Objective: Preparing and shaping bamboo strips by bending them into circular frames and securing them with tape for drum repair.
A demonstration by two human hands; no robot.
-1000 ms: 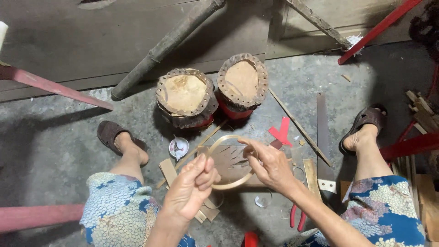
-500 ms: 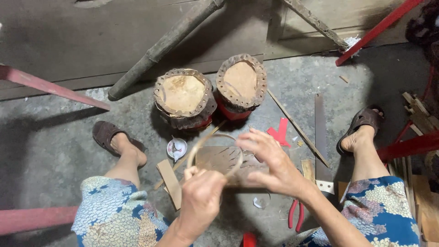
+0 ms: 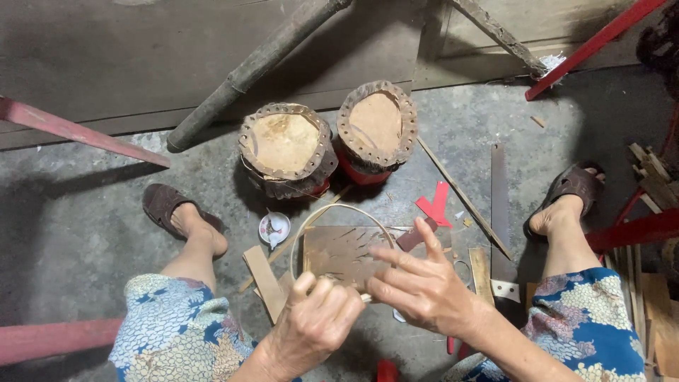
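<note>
No packages, labels, signs or screens visible anywhere on workshop floor.

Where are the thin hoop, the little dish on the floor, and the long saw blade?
thin hoop (image 3: 332, 209): head view, top arc of the ring.
little dish (image 3: 273, 229): head view, middle of the bowl.
saw blade (image 3: 498, 205): head view, middle of the flat blade.

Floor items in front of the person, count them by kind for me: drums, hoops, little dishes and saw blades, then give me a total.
Drums: 2, one beside the other
Thin hoops: 1, held by the left hand and right hand
Small dishes: 1
Saw blades: 1
Total: 5
</note>
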